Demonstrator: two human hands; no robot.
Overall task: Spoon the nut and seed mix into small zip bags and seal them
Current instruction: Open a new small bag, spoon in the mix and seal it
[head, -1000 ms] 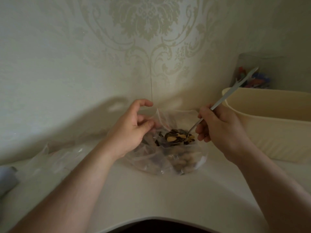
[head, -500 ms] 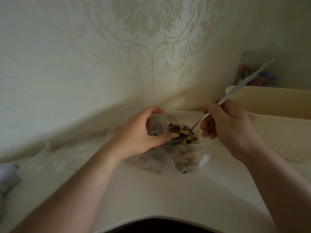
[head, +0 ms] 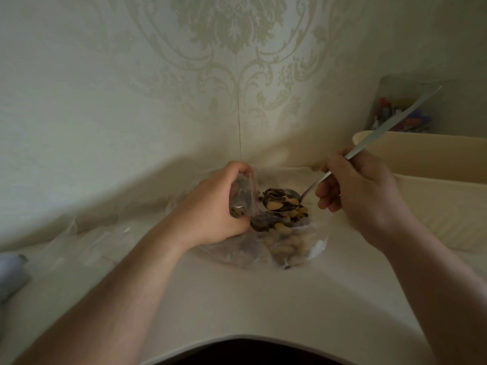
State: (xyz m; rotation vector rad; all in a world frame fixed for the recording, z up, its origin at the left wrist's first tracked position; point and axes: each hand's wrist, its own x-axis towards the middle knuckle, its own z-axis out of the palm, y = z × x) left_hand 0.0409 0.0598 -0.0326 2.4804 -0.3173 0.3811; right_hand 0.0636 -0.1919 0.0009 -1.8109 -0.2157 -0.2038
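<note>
My left hand (head: 210,209) grips a small clear zip bag (head: 243,197) with a red strip at its mouth, held open toward the right; some seeds show inside it. My right hand (head: 361,191) holds a long metal spoon (head: 313,185) by its handle. The spoon's bowl is heaped with dark striped seeds and pale nuts (head: 280,202) and hovers just right of the small bag's mouth. Below both lies a large clear bag of nut and seed mix (head: 284,243) on the pale table.
A cream plastic tub (head: 434,196) stands at the right, with a clear container of coloured items (head: 403,114) behind it. Crumpled clear bags (head: 89,238) lie at the left. A grey object (head: 11,272) sits at the far left edge. The patterned wall is close behind.
My left hand closed around the small zip bag and turned its mouth toward the spoon. My right hand lifted the loaded spoon out of the large bag, up to the small bag's mouth.
</note>
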